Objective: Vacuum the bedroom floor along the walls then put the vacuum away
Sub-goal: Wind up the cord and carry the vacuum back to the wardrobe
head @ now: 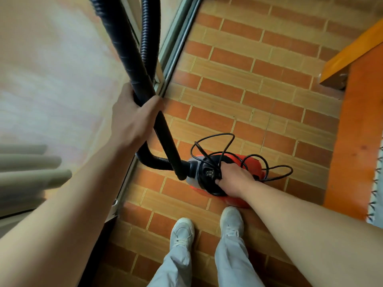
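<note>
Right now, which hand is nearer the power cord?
Right. The right hand grips the vacuum where the cord lies; the left hand holds the hose, apart from the cord.

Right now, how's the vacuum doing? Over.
Left hand grips the hose. Right hand holds the red vacuum by its top. Loose cord tangled over it, near the shoes.

I look into a home — orange-and-tan brick-patterned floor tiles (238,96), an orange wooden furniture frame (356,125), a silvery sliding-door track (174,56).
</note>
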